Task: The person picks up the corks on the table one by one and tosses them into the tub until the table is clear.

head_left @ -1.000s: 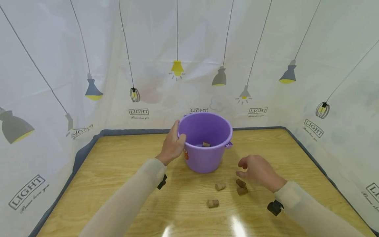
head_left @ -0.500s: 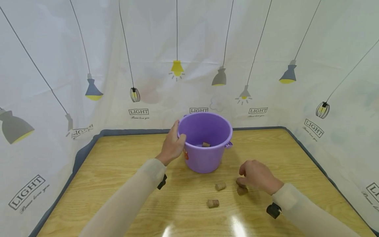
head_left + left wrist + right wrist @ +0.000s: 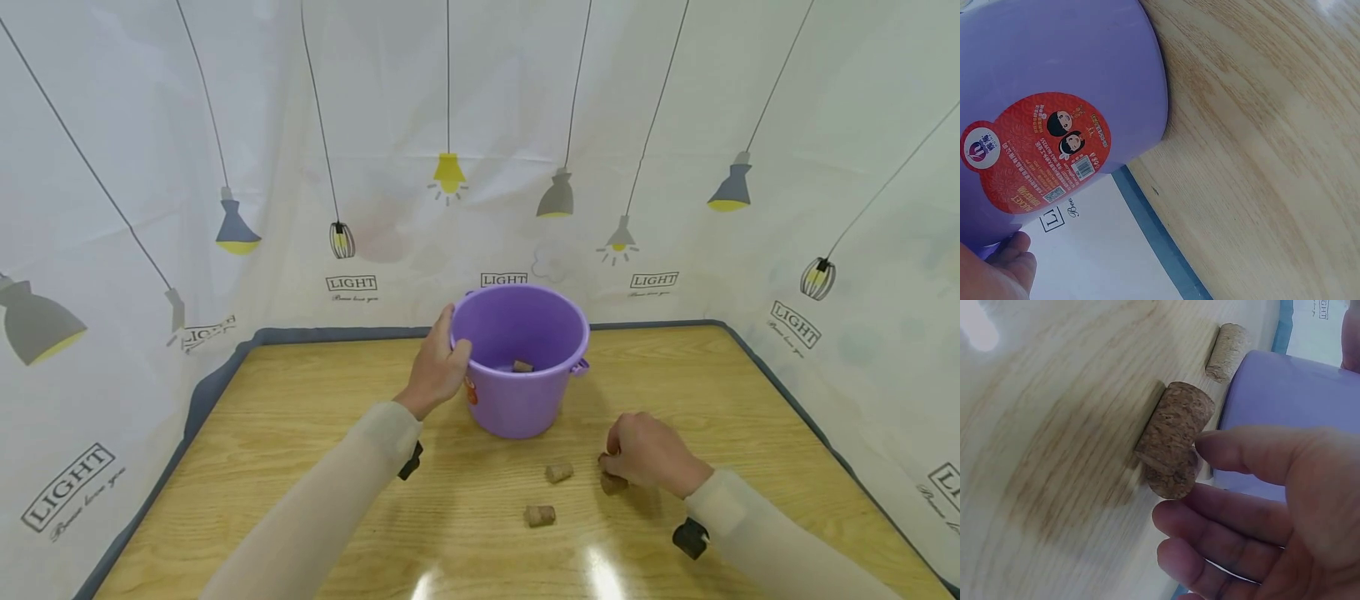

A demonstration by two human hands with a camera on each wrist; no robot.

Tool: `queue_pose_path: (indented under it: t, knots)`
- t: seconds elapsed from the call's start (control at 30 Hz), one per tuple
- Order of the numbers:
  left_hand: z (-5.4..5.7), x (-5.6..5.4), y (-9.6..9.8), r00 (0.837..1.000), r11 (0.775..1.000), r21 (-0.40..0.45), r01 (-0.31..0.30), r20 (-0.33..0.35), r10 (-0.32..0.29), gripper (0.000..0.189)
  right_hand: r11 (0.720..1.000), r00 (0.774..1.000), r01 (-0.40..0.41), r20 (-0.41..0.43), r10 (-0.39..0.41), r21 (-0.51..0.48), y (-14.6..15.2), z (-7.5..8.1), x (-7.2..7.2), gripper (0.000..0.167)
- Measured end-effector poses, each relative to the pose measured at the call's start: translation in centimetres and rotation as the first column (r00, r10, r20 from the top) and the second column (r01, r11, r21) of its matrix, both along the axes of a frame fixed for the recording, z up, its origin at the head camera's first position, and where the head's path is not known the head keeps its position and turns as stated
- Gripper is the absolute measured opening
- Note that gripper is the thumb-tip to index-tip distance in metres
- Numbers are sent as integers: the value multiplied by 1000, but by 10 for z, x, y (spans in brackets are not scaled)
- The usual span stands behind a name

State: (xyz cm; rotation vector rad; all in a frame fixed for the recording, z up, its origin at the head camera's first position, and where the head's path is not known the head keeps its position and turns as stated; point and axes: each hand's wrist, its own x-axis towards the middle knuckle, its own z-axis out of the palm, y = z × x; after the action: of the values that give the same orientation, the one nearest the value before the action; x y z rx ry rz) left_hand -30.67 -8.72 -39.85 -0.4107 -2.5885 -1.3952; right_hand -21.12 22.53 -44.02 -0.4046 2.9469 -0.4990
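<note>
My left hand grips the left rim of a purple bucket, thumb over the edge. The left wrist view has the bucket's red sticker up close. A cork lies inside the bucket. Right of the bucket, my right hand is low over the table, thumb and fingers at a cork, which they pinch in the right wrist view. Another cork lies right against it and partly covers it there. Two more corks, one nearer the bucket and one nearer me, lie to the left.
The wooden table ends at a blue-grey border. Behind and beside it hangs a white cloth printed with lamps. A small handle lug juts from the bucket's right side.
My right hand has come down and slightly toward me onto the corks, and its thumb and fingers have closed on one. My left hand and the bucket stay put.
</note>
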Motion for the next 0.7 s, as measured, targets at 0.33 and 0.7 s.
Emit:
queue_pose_path:
  t: [0.33,0.7]
  knots:
    - [0,0,0,1000,1000,-2,2,-1,-2,73,1000,1000,-16,-18,17,8,0,-2,0,37]
    - [0,0,0,1000,1000,-4,4,-10,-4,73,999,1000,-11,-30,10,-33,-1,-1,-1,30]
